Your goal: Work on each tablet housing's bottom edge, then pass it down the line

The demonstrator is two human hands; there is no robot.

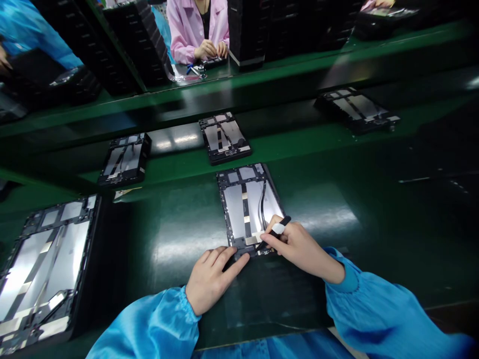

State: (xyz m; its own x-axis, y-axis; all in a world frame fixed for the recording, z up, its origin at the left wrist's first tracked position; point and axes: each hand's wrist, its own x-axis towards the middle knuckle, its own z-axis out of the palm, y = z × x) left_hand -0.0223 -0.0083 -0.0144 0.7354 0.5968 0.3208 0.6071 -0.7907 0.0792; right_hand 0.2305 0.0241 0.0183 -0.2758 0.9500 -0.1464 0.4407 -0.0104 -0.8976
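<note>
In front of me on the green bench lies an opened tablet (pixel 234 207), its silver inside facing up. A dark ribbon cable runs down its middle, and a thin black cable (pixel 262 202) curves along its right part. My left hand (pixel 213 276) rests with outstretched fingers on the tablet's lower left edge. My right hand (pixel 299 247) grips a slim black pen-like tool (pixel 285 221) with a white piece around it. The tool slants down to the tablet's lower right part. Fingers partly hide its tip, so the exact contact point is unclear.
A stack of opened tablets (pixel 48 264) stands at the left. Beyond my tablet sit more opened tablets, including a middle one (pixel 224 137), a left one (pixel 125 157) and a right one (pixel 355 109). Tall black stacks (pixel 247 32) and a pink-sleeved co-worker (pixel 183 35) are across the raised ledge.
</note>
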